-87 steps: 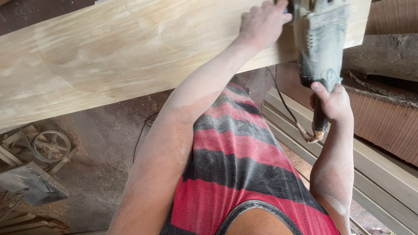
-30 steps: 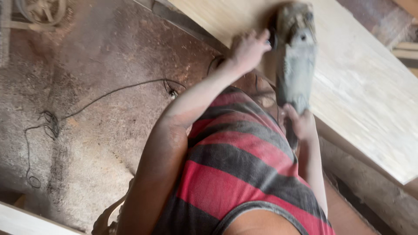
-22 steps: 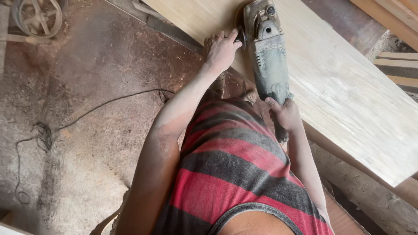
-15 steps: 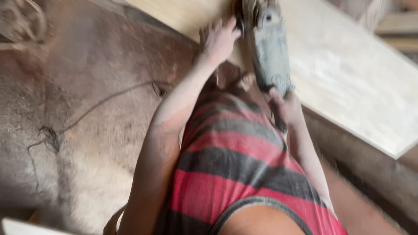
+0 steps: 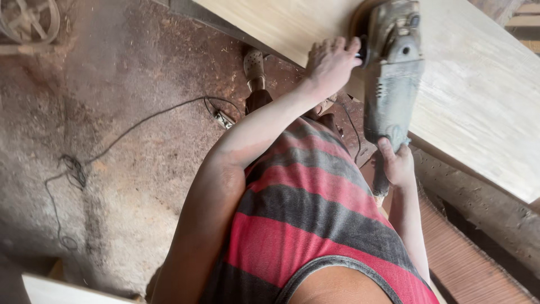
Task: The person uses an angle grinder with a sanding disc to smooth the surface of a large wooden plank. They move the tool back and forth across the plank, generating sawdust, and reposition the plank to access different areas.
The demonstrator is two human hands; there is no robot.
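Person sanding a pale wooden board (image 5: 472,95) with a dusty grey power sander (image 5: 392,73). The board runs from 12 o'clock down toward 3 o'clock across the upper right of the view; the sander sits on the board's near edge at about 1 o'clock.

Left hand (image 5: 329,65): fingers curled round what looks like the side grip near the sander's head, at 12 o'clock. Right hand (image 5: 398,164): wrapped round the rear handle, at about 3 o'clock from the striped red-and-grey shirt (image 5: 315,225).

Power cord (image 5: 140,121) trails over the dusty floor (image 5: 112,186) toward 9 o'clock; one foot in a sandal (image 5: 254,65) stands beside the board.

Judgement: for a clean pass, keep the disc flat on the wood, weight even between both grips, glide steadily along the grain, and keep the cord away from the feet.
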